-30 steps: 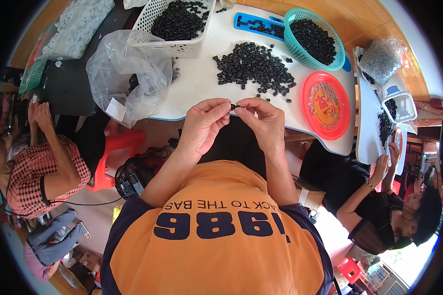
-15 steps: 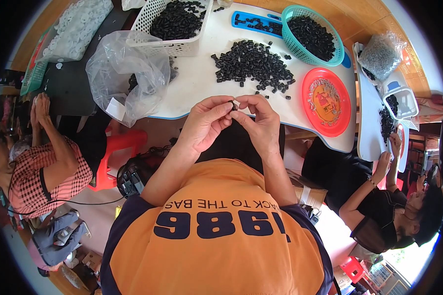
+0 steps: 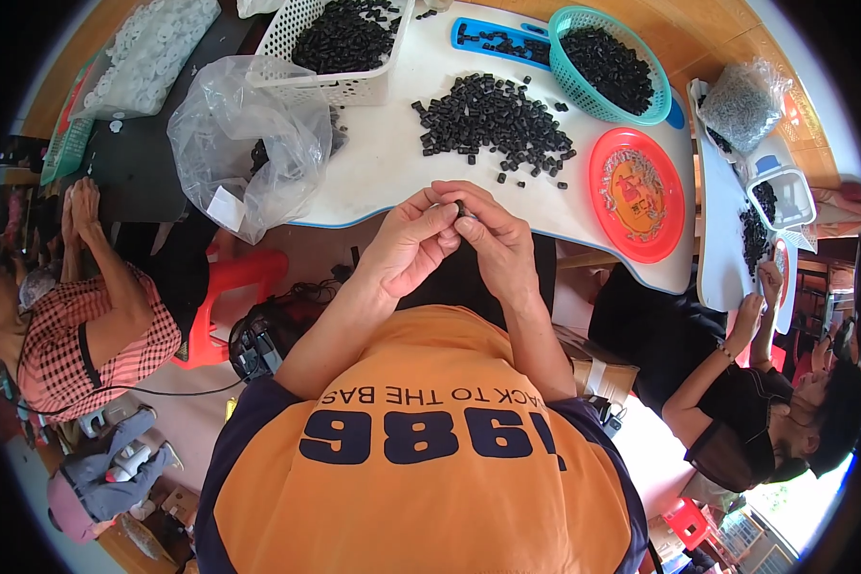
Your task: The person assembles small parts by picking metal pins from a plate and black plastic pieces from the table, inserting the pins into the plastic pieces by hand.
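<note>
Between the fingertips of both hands sits a small black plastic part [image 3: 463, 209], mostly covered by the fingers. My left hand [image 3: 413, 239] pinches it from one side, and my right hand [image 3: 499, 247] presses on it from the other, fingers bent over it. Both are held just off the near table edge. Beyond them lies a loose pile of black plastic parts [image 3: 493, 117] on the white table [image 3: 383, 158]. To the right rests a red round plate [image 3: 674, 215] holding small silvery pieces, too small to make out.
A white basket [image 3: 359, 91] and a teal basket [image 3: 607, 116] hold more black parts, with a blue tray [image 3: 464, 36] between them. A clear plastic bag [image 3: 244, 134] hangs over the table's left edge. Other people [image 3: 115, 316] sit at both sides; a red stool [image 3: 230, 297] stands left.
My right hand's fingers have folded in over the part, closer to my left hand. The hands have stayed in about the same place.
</note>
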Demonstrator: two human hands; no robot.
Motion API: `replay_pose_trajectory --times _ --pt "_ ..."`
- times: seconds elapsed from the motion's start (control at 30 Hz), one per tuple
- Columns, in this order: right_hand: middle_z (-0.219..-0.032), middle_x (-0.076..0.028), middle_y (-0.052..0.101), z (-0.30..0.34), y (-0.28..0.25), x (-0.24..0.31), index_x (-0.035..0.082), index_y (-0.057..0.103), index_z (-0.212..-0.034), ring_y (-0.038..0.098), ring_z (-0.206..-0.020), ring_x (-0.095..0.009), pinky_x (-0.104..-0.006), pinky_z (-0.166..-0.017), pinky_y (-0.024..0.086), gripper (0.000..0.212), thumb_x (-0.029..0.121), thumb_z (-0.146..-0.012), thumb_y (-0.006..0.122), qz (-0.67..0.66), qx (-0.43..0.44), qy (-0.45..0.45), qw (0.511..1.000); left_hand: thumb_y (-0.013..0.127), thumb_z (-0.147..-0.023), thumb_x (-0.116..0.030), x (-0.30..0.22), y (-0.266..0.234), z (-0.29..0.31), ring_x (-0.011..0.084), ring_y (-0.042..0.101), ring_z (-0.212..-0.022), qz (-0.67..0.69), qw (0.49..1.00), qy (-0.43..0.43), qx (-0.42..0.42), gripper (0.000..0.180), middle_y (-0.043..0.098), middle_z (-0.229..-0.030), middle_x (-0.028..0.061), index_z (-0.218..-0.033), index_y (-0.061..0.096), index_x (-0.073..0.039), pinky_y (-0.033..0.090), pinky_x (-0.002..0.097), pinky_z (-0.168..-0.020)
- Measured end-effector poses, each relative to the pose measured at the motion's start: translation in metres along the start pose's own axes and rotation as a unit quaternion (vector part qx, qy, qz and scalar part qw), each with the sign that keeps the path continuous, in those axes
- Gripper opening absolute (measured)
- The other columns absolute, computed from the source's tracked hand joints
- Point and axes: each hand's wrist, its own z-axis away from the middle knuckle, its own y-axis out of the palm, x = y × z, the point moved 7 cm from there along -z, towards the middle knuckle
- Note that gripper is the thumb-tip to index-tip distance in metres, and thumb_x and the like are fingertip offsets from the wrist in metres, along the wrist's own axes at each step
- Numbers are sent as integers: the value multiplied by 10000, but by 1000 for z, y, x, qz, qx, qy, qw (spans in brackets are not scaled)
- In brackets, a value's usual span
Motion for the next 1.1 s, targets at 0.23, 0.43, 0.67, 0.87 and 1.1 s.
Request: replay_pose_trajectory --times 0.23,0.43,0.67,0.87,1.1 --pt "-1605 -124 741 3 -2 -15 6 826 -1473 691 -1438 -204 -373 -1219 563 323 73 -1169 743 -52 -41 12 998 761 -1198 -111 5 -1 2 82 736 -942 30 1000 -3 -9 221 784 -1179 15 -1407 764 -39 644 249 -830" --pt "-1630 -144 720 3 -4 -17 16 829 -1476 687 -1453 -228 -384 -1207 588 333 56 -1154 756 -87 -47 -1 995 765 -1181 -84 8 11 6 82 731 -966 78 996 -37 15 245 798 -1203 30 -1421 761 -33 633 232 -837" --pt "-1657 -164 695 4 -5 -19 22 834 -1478 672 -1480 -241 -370 -1168 633 347 69 -1138 785 -97 -46 -12 994 775 -1171 -64 12 10 10 62 703 -983 133 985 -106 32 276 804 -1229 21 -1445 757 -35 598 198 -820" --pt "-1644 -163 702 7 -3 -24 23 836 -1476 669 -1483 -247 -386 -1180 621 360 108 -1126 814 -99 -35 -7 994 780 -1169 -50 16 2 11 76 713 -987 121 987 -100 25 267 807 -1226 27 -1433 760 -18 610 218 -845" --pt "-1599 -164 731 5 -1 -26 19 840 -1460 700 -1431 -256 -410 -1183 612 349 147 -1136 815 -78 -18 -20 997 778 -1168 -39 14 1 12 84 719 -992 113 989 -90 25 247 796 -1211 22 -1412 769 -3 616 228 -873"
